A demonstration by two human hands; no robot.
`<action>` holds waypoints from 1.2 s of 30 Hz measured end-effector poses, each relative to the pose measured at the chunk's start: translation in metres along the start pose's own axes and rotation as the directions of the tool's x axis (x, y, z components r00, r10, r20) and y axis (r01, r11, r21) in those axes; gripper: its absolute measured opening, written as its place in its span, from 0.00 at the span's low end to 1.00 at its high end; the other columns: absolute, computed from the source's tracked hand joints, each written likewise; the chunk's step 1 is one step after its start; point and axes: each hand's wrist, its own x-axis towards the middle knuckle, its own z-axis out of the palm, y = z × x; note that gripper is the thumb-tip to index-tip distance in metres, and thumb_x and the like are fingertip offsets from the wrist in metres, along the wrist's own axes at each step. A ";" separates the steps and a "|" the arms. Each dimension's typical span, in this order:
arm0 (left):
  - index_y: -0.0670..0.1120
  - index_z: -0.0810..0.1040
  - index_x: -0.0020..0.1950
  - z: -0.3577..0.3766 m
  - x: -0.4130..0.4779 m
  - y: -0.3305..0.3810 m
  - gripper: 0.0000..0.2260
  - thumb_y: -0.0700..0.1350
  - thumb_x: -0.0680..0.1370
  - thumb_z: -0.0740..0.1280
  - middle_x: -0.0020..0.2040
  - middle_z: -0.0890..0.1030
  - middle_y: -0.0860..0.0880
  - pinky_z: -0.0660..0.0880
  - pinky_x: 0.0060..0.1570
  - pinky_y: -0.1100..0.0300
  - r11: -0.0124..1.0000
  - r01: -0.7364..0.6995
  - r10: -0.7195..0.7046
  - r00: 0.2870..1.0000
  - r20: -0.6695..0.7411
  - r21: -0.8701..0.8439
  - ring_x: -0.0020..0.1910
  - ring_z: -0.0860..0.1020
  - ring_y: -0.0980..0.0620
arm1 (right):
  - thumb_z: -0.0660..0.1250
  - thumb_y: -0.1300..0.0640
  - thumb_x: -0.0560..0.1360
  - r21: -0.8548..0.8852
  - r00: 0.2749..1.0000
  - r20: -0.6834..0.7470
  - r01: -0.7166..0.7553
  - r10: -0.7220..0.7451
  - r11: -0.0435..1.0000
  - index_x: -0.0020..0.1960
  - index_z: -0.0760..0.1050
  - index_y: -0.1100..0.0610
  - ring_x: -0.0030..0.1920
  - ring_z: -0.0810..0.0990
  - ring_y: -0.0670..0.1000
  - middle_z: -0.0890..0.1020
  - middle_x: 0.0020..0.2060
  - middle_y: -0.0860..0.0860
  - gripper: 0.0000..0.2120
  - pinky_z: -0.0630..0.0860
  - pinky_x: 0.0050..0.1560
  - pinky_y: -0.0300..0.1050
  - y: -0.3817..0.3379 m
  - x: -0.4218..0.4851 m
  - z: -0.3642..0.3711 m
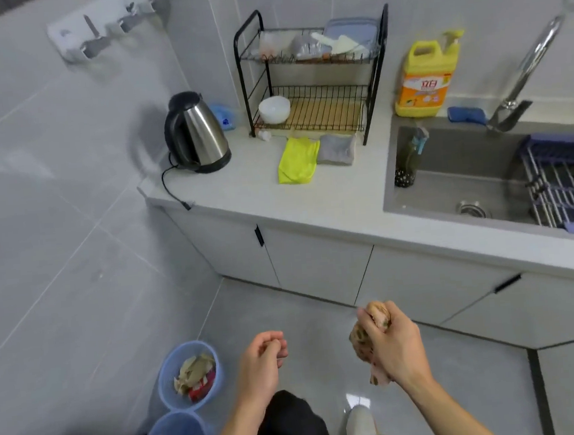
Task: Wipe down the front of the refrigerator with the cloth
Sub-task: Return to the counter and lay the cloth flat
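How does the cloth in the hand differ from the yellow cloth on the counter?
Colour: the patterned cloth is brownish, the yellow cloth plain. Pose: the patterned cloth is bunched in the right hand; the yellow cloth lies folded on the counter. Both are cloths.

Looks like a small home kitchen. Going by: steel sink point(448, 184) with drain point(472, 209) sunk into a white table point(312, 208), wire drying rack point(565, 192) inside, swivel faucet point(537, 50) above, yellow dish-soap bottle point(424, 79) and blue sponge point(466, 114) at the sink's back edge. Also on the table: electric kettle point(198, 133) with cord point(170, 188), two-tier black dish rack point(240, 70) holding a white bowl point(274, 109), folded yellow cloth point(298, 161) beside a grey cloth point(337, 149). Below, flat-front cabinet doors point(317, 266). Grey tiled wall point(54, 201) and floor point(464, 392), blue waste basket point(164, 381) with scraps point(194, 372) in the corner.
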 end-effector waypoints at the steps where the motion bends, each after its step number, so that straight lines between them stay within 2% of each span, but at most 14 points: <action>1: 0.45 0.82 0.52 0.002 0.017 0.010 0.10 0.35 0.84 0.62 0.49 0.85 0.43 0.79 0.48 0.61 1.000 -0.002 0.002 1.000 0.011 0.008 0.49 0.83 0.49 | 0.70 0.63 0.81 0.038 1.000 0.002 -0.007 0.007 0.999 0.42 0.67 0.72 0.22 0.64 0.42 0.70 0.30 0.55 0.16 0.63 0.24 0.31 -0.007 0.015 0.005; 3: 0.46 0.82 0.52 0.004 0.048 0.028 0.10 0.36 0.84 0.63 0.50 0.86 0.45 0.79 0.50 0.60 1.000 -0.004 0.003 0.999 0.034 0.028 0.51 0.84 0.49 | 0.70 0.62 0.81 0.067 1.000 0.016 -0.007 0.006 0.998 0.42 0.67 0.70 0.23 0.65 0.43 0.71 0.30 0.55 0.17 0.64 0.24 0.31 -0.016 0.037 0.016; 5: 0.47 0.83 0.52 0.004 0.085 0.049 0.10 0.37 0.84 0.63 0.50 0.86 0.47 0.78 0.51 0.60 0.998 -0.031 0.026 0.996 0.082 0.062 0.53 0.84 0.50 | 0.72 0.58 0.80 0.034 1.000 0.005 -0.008 0.008 0.999 0.41 0.69 0.66 0.24 0.69 0.41 0.75 0.28 0.48 0.17 0.68 0.26 0.30 -0.023 0.067 0.030; 9: 0.48 0.83 0.55 0.006 0.163 0.100 0.09 0.38 0.84 0.64 0.52 0.86 0.48 0.78 0.50 0.66 0.981 -0.129 0.093 0.969 0.230 0.143 0.52 0.84 0.55 | 0.72 0.51 0.80 -0.016 0.999 -0.007 -0.038 0.038 0.999 0.39 0.69 0.57 0.26 0.75 0.42 0.77 0.26 0.44 0.18 0.74 0.33 0.32 -0.049 0.123 0.063; 11: 0.50 0.83 0.56 0.010 0.197 0.126 0.08 0.40 0.84 0.65 0.54 0.86 0.50 0.77 0.51 0.70 0.959 -0.204 0.129 0.931 0.340 0.195 0.53 0.83 0.57 | 0.73 0.53 0.80 0.028 0.998 -0.044 -0.043 0.044 0.999 0.40 0.70 0.62 0.27 0.74 0.45 0.78 0.28 0.47 0.17 0.74 0.31 0.34 -0.067 0.146 0.082; 14: 0.57 0.79 0.64 0.015 0.242 0.158 0.13 0.41 0.85 0.65 0.62 0.81 0.60 0.71 0.55 0.75 0.876 -0.360 0.156 0.841 0.518 0.321 0.61 0.78 0.62 | 0.73 0.52 0.79 0.063 0.999 -0.037 -0.028 0.030 0.998 0.46 0.76 0.64 0.32 0.79 0.46 0.83 0.32 0.52 0.15 0.75 0.33 0.32 -0.098 0.172 0.102; 17: 0.57 0.73 0.75 0.023 0.283 0.182 0.23 0.39 0.83 0.67 0.72 0.72 0.60 0.66 0.68 0.74 0.794 -0.521 0.207 0.717 0.666 0.314 0.70 0.70 0.68 | 0.75 0.48 0.76 0.085 1.000 0.021 -0.011 0.009 0.996 0.46 0.79 0.59 0.38 0.82 0.45 0.84 0.35 0.48 0.14 0.78 0.41 0.37 -0.123 0.194 0.113; 20: 0.50 0.80 0.69 0.033 0.315 0.202 0.19 0.34 0.79 0.69 0.70 0.74 0.61 0.63 0.72 0.71 0.714 -0.639 0.230 0.599 0.767 0.286 0.70 0.68 0.71 | 0.77 0.48 0.74 0.101 0.999 0.029 0.010 -0.013 0.995 0.47 0.81 0.56 0.43 0.84 0.50 0.86 0.40 0.49 0.12 0.81 0.50 0.49 -0.134 0.215 0.114; 23: 0.50 0.84 0.61 0.034 0.335 0.224 0.16 0.44 0.74 0.67 0.56 0.80 0.74 0.69 0.65 0.72 0.724 -0.600 0.159 0.626 0.763 0.341 0.61 0.74 0.75 | 0.77 0.50 0.74 0.129 1.000 -0.026 0.012 -0.008 0.992 0.52 0.84 0.55 0.52 0.87 0.54 0.88 0.46 0.52 0.11 0.83 0.56 0.52 -0.142 0.233 0.109; 26: 0.52 0.82 0.50 0.031 0.354 0.240 0.08 0.49 0.73 0.67 0.48 0.85 0.61 0.75 0.53 0.61 0.690 -0.608 0.178 0.669 0.722 0.393 0.52 0.82 0.59 | 0.79 0.51 0.73 0.038 0.989 -0.149 -0.015 0.021 0.999 0.50 0.84 0.52 0.49 0.87 0.48 0.88 0.43 0.48 0.08 0.82 0.52 0.46 -0.139 0.256 0.096; 28: 0.52 0.79 0.47 0.030 0.363 0.246 0.00 0.46 0.77 0.69 0.46 0.85 0.55 0.74 0.49 0.56 0.605 -0.648 0.200 0.686 0.699 0.463 0.49 0.81 0.52 | 0.80 0.51 0.72 -0.034 0.972 -0.225 -0.076 0.066 0.997 0.46 0.83 0.50 0.42 0.86 0.48 0.87 0.38 0.48 0.08 0.83 0.43 0.44 -0.133 0.269 0.085; 29: 0.53 0.78 0.46 0.031 0.369 0.248 0.02 0.46 0.78 0.69 0.48 0.84 0.54 0.73 0.48 0.56 0.563 -0.666 0.215 0.690 0.691 0.490 0.49 0.81 0.52 | 0.80 0.52 0.72 -0.044 0.966 -0.242 -0.102 0.089 0.994 0.45 0.83 0.51 0.37 0.85 0.48 0.86 0.34 0.49 0.07 0.81 0.38 0.42 -0.130 0.276 0.080; 32: 0.54 0.81 0.52 0.036 0.385 0.250 0.03 0.49 0.79 0.69 0.53 0.81 0.50 0.70 0.49 0.59 0.464 -0.696 0.248 0.696 0.674 0.549 0.54 0.79 0.50 | 0.78 0.55 0.75 -0.105 0.971 -0.202 -0.149 0.126 0.983 0.42 0.81 0.58 0.22 0.74 0.43 0.79 0.23 0.49 0.09 0.72 0.27 0.35 -0.123 0.294 0.064; 36: 0.52 0.84 0.63 0.052 0.404 0.257 0.12 0.52 0.80 0.72 0.52 0.76 0.51 0.71 0.56 0.61 0.423 -0.685 0.236 0.715 0.658 0.593 0.57 0.78 0.50 | 0.74 0.53 0.79 -0.247 0.981 -0.148 -0.159 0.125 0.956 0.43 0.83 0.52 0.25 0.78 0.52 0.81 0.26 0.49 0.07 0.75 0.31 0.46 -0.109 0.324 0.041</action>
